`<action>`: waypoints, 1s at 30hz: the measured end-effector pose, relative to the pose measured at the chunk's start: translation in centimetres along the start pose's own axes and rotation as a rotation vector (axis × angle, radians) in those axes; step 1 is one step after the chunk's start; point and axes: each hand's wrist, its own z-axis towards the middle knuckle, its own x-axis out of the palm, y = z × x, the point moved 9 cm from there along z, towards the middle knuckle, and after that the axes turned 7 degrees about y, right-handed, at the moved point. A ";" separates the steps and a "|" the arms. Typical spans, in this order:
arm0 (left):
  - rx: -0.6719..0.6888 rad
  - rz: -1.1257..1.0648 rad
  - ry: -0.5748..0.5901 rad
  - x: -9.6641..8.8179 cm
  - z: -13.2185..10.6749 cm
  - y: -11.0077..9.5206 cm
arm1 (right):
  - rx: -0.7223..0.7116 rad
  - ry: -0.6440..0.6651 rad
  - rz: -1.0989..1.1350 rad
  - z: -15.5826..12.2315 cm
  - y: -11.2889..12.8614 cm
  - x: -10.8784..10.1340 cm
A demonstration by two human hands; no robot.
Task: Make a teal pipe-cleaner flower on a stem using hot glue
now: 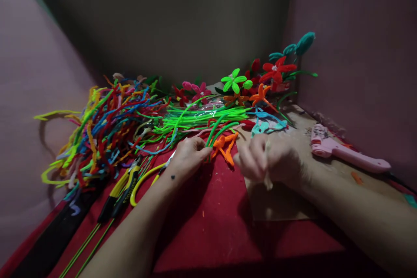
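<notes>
Orange flower [224, 145] is just beside the left hand [190, 154], whose grip is pinched together on green stems [215, 132]. The right hand [276, 156] has its grip curled around a pale, blurred piece [269, 182], above a brown board [280, 208]. Between the forearms, red counter [208, 221] gives open room.

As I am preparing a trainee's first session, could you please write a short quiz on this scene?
1. What does the left hand pinch: a) a red flower, b) green stems, or c) a blue ribbon?
2. True or false: in the picture, the pink tool lies to the right of the right hand.
3. Fill in: the pliers have black and ____ handles.

Key: 1. b; 2. true; 3. yellow.
</notes>
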 end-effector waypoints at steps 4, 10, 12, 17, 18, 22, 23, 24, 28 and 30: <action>0.004 -0.015 0.014 0.1 -0.1 -0.2 | 0.516 0.224 0.043 -1.7 -6.2 3.3; 0.061 -0.020 -0.012 0.2 -0.1 -0.7 | 0.608 0.140 0.048 -2.1 -8.2 3.7; 0.079 -0.015 0.030 0.7 0.0 -0.9 | 0.612 0.094 0.044 -2.1 -8.4 3.3; 0.075 -0.031 -0.001 0.5 -0.2 -0.9 | 0.627 0.108 0.013 -2.1 -8.8 3.1; 0.074 -0.047 -0.034 0.1 -0.3 -1.0 | 0.633 0.110 0.004 -2.1 -8.9 3.1; 0.082 -0.026 -0.012 -0.1 -0.5 -1.5 | 0.660 0.109 -0.059 -2.2 -9.2 2.9; 0.081 -0.006 0.015 0.0 -0.5 -1.7 | 0.661 0.109 -0.073 -2.2 -9.2 2.9; 0.081 0.012 0.033 0.0 -0.6 -1.8 | 0.658 0.110 -0.083 -2.2 -9.2 2.8; 0.111 0.123 0.049 0.2 -0.7 -2.4 | 0.646 0.097 -0.097 -2.2 -9.3 2.5; 0.120 0.227 0.116 1.1 -0.4 -2.8 | 0.644 0.086 -0.111 -2.3 -9.3 2.2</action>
